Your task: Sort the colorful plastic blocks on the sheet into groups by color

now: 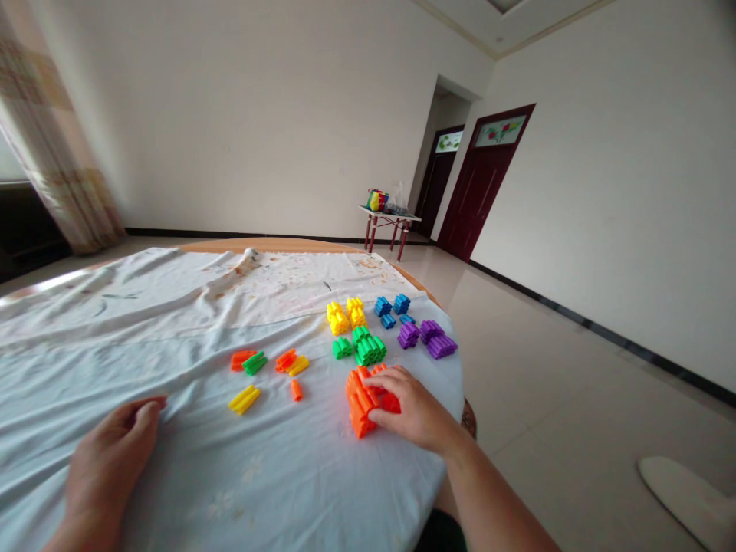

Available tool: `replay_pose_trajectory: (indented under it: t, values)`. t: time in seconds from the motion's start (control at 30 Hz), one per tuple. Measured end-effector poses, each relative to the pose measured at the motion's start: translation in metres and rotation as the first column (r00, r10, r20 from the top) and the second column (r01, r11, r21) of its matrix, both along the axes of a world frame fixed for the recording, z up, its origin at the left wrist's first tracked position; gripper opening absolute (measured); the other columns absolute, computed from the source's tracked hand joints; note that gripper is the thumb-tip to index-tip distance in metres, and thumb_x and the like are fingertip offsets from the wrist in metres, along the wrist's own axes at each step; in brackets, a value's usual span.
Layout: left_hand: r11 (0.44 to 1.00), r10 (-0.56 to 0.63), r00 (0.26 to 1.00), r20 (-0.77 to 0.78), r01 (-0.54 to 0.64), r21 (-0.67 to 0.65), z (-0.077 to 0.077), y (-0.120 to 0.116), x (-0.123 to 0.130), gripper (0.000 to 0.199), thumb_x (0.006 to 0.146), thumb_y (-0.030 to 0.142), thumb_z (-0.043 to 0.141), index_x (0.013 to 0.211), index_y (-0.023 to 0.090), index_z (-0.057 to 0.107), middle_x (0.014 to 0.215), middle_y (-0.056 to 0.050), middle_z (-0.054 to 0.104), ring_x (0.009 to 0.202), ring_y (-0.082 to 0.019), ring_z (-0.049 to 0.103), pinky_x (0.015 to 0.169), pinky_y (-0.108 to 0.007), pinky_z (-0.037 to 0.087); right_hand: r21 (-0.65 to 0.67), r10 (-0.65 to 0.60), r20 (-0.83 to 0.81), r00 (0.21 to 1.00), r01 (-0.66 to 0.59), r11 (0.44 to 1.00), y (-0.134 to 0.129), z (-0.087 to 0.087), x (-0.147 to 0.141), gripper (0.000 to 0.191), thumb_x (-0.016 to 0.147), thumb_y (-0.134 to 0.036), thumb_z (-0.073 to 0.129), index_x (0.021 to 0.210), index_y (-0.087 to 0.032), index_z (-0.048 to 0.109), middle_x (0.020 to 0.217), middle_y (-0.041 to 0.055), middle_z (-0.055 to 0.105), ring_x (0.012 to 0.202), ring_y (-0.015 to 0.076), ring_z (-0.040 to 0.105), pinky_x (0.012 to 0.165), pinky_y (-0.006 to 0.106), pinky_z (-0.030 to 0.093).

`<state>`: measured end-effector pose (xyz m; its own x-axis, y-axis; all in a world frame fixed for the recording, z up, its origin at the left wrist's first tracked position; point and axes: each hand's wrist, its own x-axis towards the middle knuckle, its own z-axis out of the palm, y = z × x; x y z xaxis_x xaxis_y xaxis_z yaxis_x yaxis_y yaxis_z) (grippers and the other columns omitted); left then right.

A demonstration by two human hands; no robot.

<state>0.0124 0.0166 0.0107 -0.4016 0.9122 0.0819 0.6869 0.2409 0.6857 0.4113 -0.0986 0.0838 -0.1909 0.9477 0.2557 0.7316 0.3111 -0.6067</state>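
From where I stand, the right hand (411, 406) has thumb and fingers closed around part of the orange blocks (360, 402), close to the tabletop's right edge. The left hand (118, 448) is over on the left part of the cloth (207, 468), thumb against curled fingers; I can't tell whether it holds anything. Loose sticks (244, 399) in orange, green and yellow lie between the hands. Just past the orange sit the green blocks (369, 346), then the yellow blocks (346, 315) and blue blocks (401, 304), with the purple blocks (440, 343) nearest the right edge.
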Motion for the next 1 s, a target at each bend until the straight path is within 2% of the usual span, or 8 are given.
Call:
replay_pose_trajectory:
  t: [0.4, 0.53, 0.63, 0.73, 0.83, 0.93, 1.0]
  values:
    - [1.0, -0.008, 1.0, 0.004, 0.008, 0.029, -0.002, 0.003, -0.002, 0.045, 0.078, 0.047, 0.039, 0.101, 0.02, 0.066, 0.097, -0.009, 0.068, 0.092, -0.025, 0.06, 0.071, -0.03, 0.042, 0.036, 0.023, 0.042, 0.999, -0.025, 0.999, -0.001, 0.003, -0.003, 0.026, 0.077, -0.012, 0.062, 0.101, -0.021, 0.066, 0.101, 0.0049, 0.064, 0.103, 0.0197, 0.057, 0.096, 0.037, 0.042]
    - [1.0, 0.012, 0.999, 0.029, -0.012, 0.029, -0.001, 0.002, -0.001, 0.043, 0.078, 0.046, 0.041, 0.101, 0.02, 0.066, 0.096, -0.007, 0.068, 0.091, -0.024, 0.06, 0.069, -0.028, 0.042, 0.053, 0.008, 0.05, 0.999, -0.01, 0.999, -0.002, 0.006, -0.005, 0.024, 0.078, -0.015, 0.062, 0.101, -0.021, 0.066, 0.104, 0.0058, 0.064, 0.104, 0.0198, 0.056, 0.097, 0.037, 0.043]
    - [1.0, 0.001, 0.999, 0.042, -0.002, 0.029, 0.002, 0.0, 0.001, 0.043, 0.079, 0.044, 0.041, 0.103, 0.019, 0.066, 0.099, -0.009, 0.068, 0.095, -0.024, 0.06, 0.072, -0.028, 0.042, 0.123, -0.018, 0.032, 0.999, 0.014, 0.992, -0.006, 0.015, -0.013, 0.023, 0.082, -0.019, 0.06, 0.104, -0.022, 0.065, 0.108, 0.0068, 0.063, 0.108, 0.0202, 0.055, 0.099, 0.038, 0.042]
    - [0.999, -0.014, 0.998, 0.055, 0.012, 0.036, 0.003, -0.001, 0.002, 0.042, 0.079, 0.042, 0.041, 0.103, 0.018, 0.066, 0.099, -0.009, 0.068, 0.096, -0.023, 0.06, 0.074, -0.028, 0.041, 0.196, -0.003, -0.013, 1.0, 0.006, 0.981, -0.011, 0.024, -0.035, 0.021, 0.086, -0.022, 0.056, 0.105, -0.023, 0.063, 0.108, 0.0067, 0.063, 0.109, 0.0198, 0.055, 0.099, 0.038, 0.042]
    - [0.999, -0.012, 0.998, 0.064, 0.01, 0.04, 0.003, -0.002, 0.003, 0.042, 0.08, 0.043, 0.041, 0.103, 0.018, 0.066, 0.097, -0.009, 0.069, 0.093, -0.022, 0.06, 0.073, -0.027, 0.042, 0.214, 0.096, -0.055, 0.994, -0.082, 0.974, -0.012, 0.025, -0.069, 0.021, 0.086, -0.023, 0.057, 0.106, -0.024, 0.063, 0.108, 0.005, 0.064, 0.108, 0.0184, 0.055, 0.098, 0.036, 0.044]
    - [0.999, -0.015, 0.997, 0.076, 0.011, 0.054, 0.002, -0.003, 0.002, 0.043, 0.08, 0.044, 0.04, 0.102, 0.018, 0.066, 0.095, -0.009, 0.069, 0.091, -0.021, 0.06, 0.072, -0.027, 0.042, 0.197, 0.186, -0.082, 0.979, -0.167, 0.966, 0.003, 0.01, -0.107, 0.023, 0.084, -0.022, 0.059, 0.106, -0.023, 0.063, 0.108, 0.0043, 0.064, 0.108, 0.0179, 0.055, 0.098, 0.035, 0.043]
    - [0.998, -0.023, 0.996, 0.086, 0.017, 0.062, 0.0, -0.003, 0.001, 0.043, 0.08, 0.045, 0.041, 0.102, 0.018, 0.066, 0.095, -0.008, 0.069, 0.089, -0.021, 0.061, 0.072, -0.026, 0.043, 0.193, 0.182, -0.088, 0.979, -0.162, 0.968, 0.02, -0.005, -0.128, 0.024, 0.082, -0.019, 0.06, 0.106, -0.021, 0.063, 0.107, 0.0051, 0.065, 0.108, 0.0183, 0.055, 0.098, 0.034, 0.043]
